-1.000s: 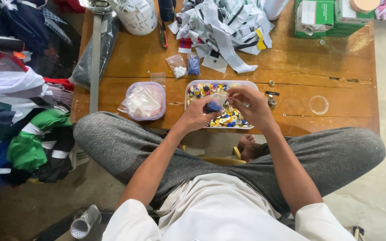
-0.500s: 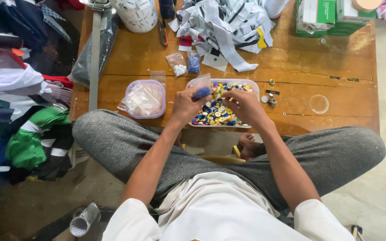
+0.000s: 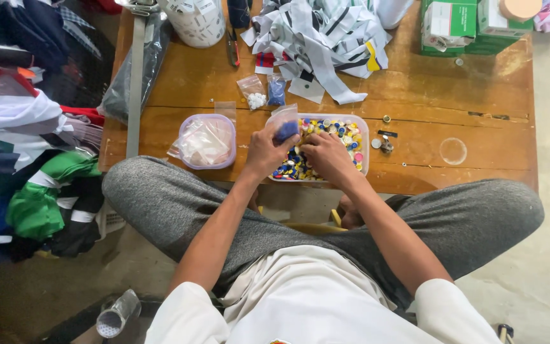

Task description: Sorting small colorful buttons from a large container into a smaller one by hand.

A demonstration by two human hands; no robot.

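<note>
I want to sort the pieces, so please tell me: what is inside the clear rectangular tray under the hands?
The clear tray holds many small round pieces, yellow, blue, white and pink. The right hand and the left hand cover its near part, so the pieces there are hidden.

Left hand (image 3: pixel 267 151) fingers pinched, right hand (image 3: pixel 323 155) palm-down, forearms converging

Garment workshop, low wooden table (image 3: pixel 415 114), fabric strips (image 3: pixel 326 38), heaped clothes (image 3: pixel 27 140)
</note>
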